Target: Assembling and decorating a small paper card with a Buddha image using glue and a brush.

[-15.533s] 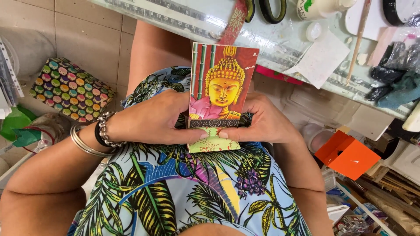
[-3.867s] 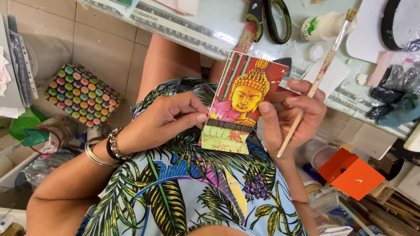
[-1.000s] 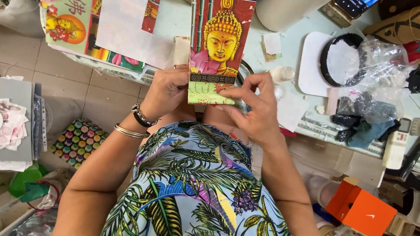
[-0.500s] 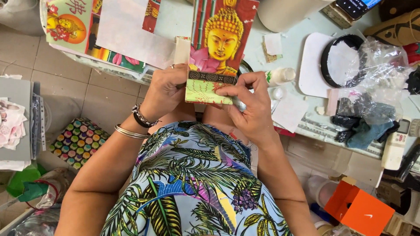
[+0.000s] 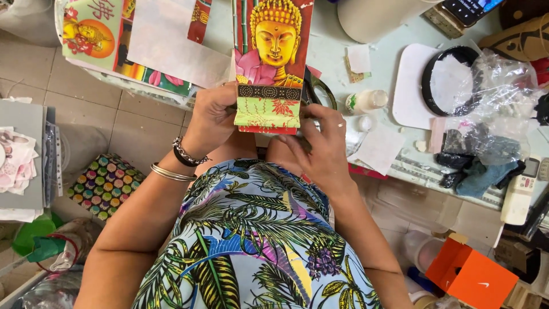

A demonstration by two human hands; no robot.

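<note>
Both hands hold the picture card [image 5: 269,63] upright, long axis running away from the body, over the near edge of the bench [image 5: 331,51]. Left hand [image 5: 213,117] grips the card's lower left edge, fingers closed on it. Right hand [image 5: 323,146] sits at the lower right corner, fingertips pinching the bottom strip. Scissors [image 5: 317,94] lie just behind the card; small glue bottle [image 5: 366,102] w/ white cap, right of it.

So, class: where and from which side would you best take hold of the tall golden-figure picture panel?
Grip the picture panel at its lower end, one hand per long edge, as the left hand and right hand do. It is flat, narrow and upright, so side holds probably spare the painted face.
</note>
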